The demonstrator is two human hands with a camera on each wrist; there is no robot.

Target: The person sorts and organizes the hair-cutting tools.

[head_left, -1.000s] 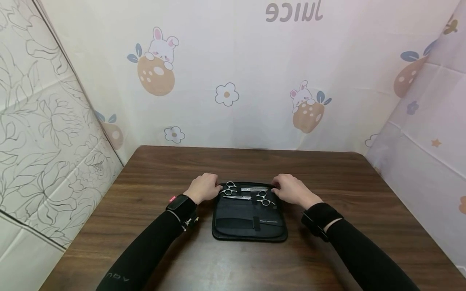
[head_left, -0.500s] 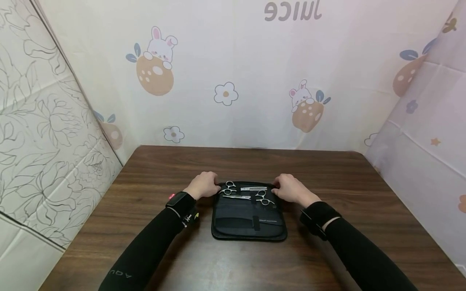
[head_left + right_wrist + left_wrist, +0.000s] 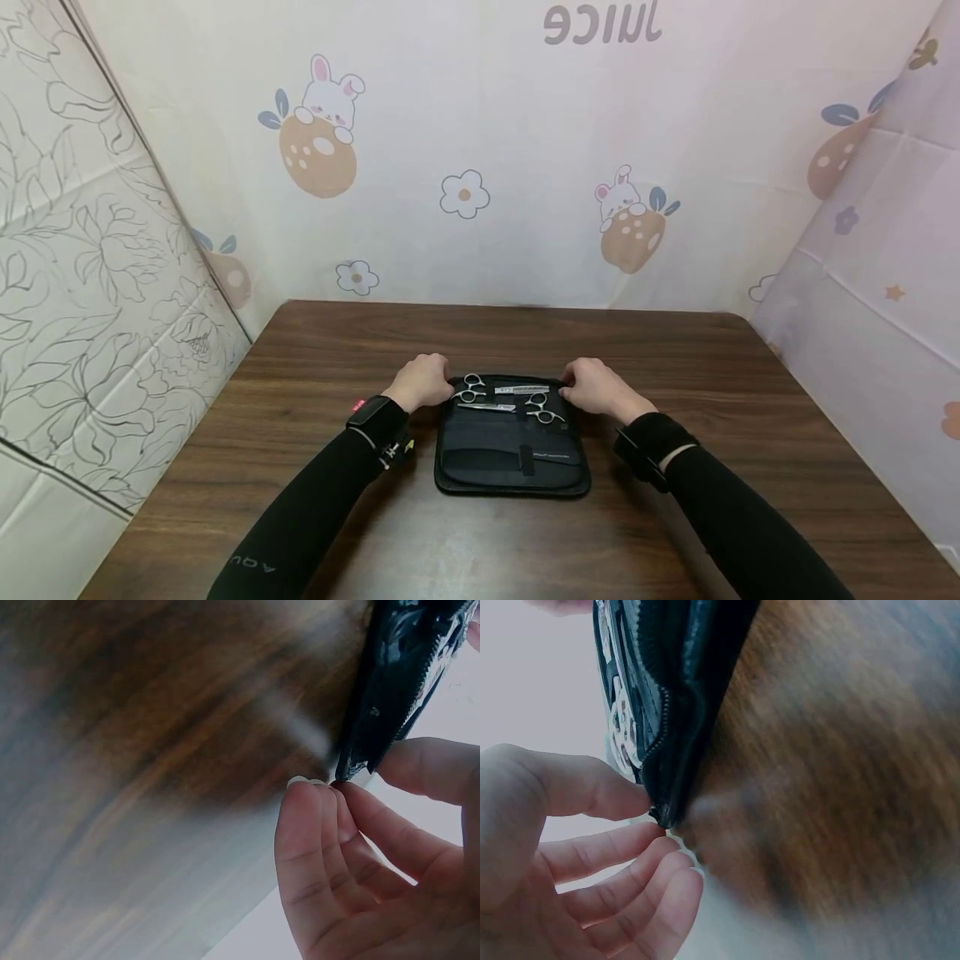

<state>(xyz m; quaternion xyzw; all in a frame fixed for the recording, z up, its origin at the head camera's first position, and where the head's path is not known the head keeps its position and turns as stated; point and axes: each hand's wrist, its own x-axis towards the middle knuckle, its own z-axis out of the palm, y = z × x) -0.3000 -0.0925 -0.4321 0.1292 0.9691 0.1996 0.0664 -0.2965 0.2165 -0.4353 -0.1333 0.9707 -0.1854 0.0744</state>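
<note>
case gripped at both far corners on the worktop.
the black case lies near the middle of the worktop, two pairs of scissors showing on its upper face, toward the far edge. the left hand pinches the far left corner between thumb and index finger, the gap between them narrow, other fingers bent; a zip runs along that side. the right hand likewise pinches the far right corner, other fingers together.
</note>
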